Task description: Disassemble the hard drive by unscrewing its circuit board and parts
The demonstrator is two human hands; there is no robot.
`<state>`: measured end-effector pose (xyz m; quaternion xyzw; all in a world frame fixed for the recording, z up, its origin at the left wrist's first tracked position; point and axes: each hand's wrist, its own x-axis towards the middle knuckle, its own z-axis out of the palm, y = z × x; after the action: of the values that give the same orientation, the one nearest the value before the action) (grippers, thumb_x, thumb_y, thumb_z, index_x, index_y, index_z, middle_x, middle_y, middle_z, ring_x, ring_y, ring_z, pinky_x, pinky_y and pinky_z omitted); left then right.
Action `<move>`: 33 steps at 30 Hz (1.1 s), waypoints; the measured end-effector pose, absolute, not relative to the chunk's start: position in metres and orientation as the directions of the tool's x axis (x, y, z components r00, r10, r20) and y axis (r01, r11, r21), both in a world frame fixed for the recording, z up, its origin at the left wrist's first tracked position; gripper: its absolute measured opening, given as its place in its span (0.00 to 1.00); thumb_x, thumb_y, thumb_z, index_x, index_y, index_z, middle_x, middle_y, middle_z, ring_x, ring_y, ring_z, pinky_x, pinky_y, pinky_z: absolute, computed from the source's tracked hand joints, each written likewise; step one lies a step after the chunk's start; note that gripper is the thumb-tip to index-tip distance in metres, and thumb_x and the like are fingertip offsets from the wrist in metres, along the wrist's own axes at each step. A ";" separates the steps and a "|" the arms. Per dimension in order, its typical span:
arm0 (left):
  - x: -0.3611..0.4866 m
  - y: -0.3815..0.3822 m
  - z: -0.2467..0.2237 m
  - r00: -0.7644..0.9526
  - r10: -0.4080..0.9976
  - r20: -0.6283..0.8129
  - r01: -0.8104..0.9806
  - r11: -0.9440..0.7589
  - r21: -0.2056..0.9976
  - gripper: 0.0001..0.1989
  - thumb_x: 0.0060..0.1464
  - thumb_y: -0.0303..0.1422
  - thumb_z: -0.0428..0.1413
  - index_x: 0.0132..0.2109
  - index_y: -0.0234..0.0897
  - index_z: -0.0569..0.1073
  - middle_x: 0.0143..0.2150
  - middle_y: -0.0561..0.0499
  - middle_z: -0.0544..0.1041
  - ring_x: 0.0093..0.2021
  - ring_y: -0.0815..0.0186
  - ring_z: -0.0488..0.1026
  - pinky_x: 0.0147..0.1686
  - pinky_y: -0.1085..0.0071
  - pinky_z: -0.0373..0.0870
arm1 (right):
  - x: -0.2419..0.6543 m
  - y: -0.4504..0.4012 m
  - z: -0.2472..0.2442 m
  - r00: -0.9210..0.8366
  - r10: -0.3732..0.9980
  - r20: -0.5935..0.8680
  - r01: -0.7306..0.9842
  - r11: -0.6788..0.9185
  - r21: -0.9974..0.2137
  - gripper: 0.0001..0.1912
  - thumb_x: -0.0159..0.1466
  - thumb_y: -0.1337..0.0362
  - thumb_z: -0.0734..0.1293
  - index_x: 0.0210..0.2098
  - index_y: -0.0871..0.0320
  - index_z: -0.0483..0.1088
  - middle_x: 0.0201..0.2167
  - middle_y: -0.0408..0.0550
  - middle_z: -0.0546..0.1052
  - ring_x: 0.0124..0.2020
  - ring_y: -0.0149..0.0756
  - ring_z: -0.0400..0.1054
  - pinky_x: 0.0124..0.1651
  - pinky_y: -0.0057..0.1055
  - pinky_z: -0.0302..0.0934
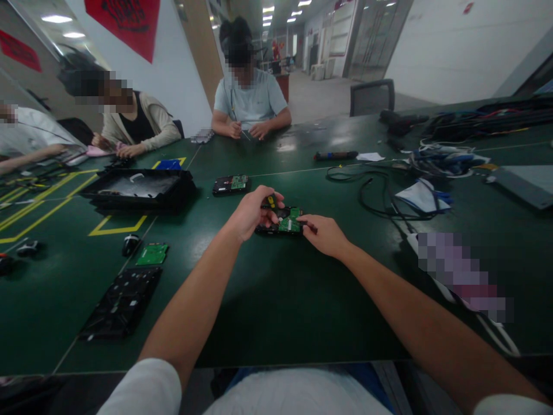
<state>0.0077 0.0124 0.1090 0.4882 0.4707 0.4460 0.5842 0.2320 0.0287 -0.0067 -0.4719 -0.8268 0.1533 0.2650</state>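
A hard drive [290, 223] lies on the green table in front of me, its green circuit board facing up. My left hand [258, 212] is closed around a screwdriver [271, 200] with a black and yellow handle, held over the left part of the drive. The screwdriver's tip is too small to make out. At the drive's right edge, my right hand [323, 231] grips it with bent fingers. Another hard drive [231, 184] sits a little beyond my left hand. Left of my forearm are a loose green circuit board [152, 253] and a black drive casing [121, 302].
Black trays [140, 187] stand at the left, near yellow tape markings. Cables [375, 199], a white and blue cloth [423, 196] and a power strip [436, 276] lie to the right. Three people sit across the table, one person [250, 101] directly opposite.
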 end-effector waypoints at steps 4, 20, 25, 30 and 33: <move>0.010 0.012 0.110 0.149 0.977 -0.152 -0.100 0.168 0.981 0.11 0.60 0.40 0.53 0.39 0.36 0.71 0.37 0.44 0.81 0.19 0.68 0.72 0.16 0.72 0.61 | 0.232 0.029 -0.007 -0.416 0.859 0.297 0.691 0.512 -0.510 0.20 0.71 0.66 0.63 0.58 0.60 0.78 0.40 0.51 0.82 0.36 0.39 0.74 0.46 0.38 0.68; 0.008 0.014 0.111 0.093 0.983 -0.157 -0.080 0.164 0.983 0.11 0.61 0.39 0.53 0.37 0.35 0.73 0.35 0.46 0.80 0.22 0.69 0.76 0.18 0.75 0.64 | 0.232 0.030 -0.008 -0.414 0.861 0.295 0.686 0.508 -0.521 0.20 0.71 0.66 0.62 0.58 0.61 0.78 0.39 0.52 0.82 0.36 0.39 0.72 0.45 0.38 0.66; 0.007 0.013 0.111 0.087 0.992 -0.093 -0.024 0.096 0.995 0.11 0.59 0.38 0.56 0.39 0.34 0.76 0.36 0.48 0.78 0.20 0.71 0.73 0.16 0.76 0.59 | 0.232 0.030 -0.009 -0.404 0.864 0.300 0.689 0.503 -0.521 0.19 0.71 0.66 0.63 0.58 0.58 0.78 0.39 0.50 0.82 0.35 0.37 0.72 0.43 0.37 0.65; 0.009 0.011 0.113 0.128 0.982 -0.140 -0.075 0.151 0.986 0.10 0.59 0.39 0.56 0.39 0.36 0.72 0.37 0.46 0.80 0.20 0.69 0.74 0.16 0.75 0.61 | 0.233 0.031 -0.010 -0.409 0.858 0.312 0.675 0.514 -0.529 0.19 0.71 0.66 0.63 0.57 0.58 0.78 0.39 0.50 0.82 0.36 0.37 0.73 0.44 0.36 0.66; 0.009 0.011 0.113 0.142 0.983 -0.114 -0.069 0.125 0.990 0.10 0.59 0.38 0.56 0.39 0.35 0.74 0.37 0.47 0.79 0.23 0.70 0.75 0.18 0.76 0.63 | 0.233 0.031 -0.010 -0.413 0.857 0.309 0.672 0.516 -0.531 0.19 0.71 0.66 0.63 0.57 0.58 0.78 0.39 0.50 0.82 0.36 0.38 0.73 0.46 0.37 0.67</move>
<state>0.0086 0.0114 0.1127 0.4825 0.4736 0.4524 0.5816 0.2330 0.0307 -0.0098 -0.4637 -0.8243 0.1645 0.2799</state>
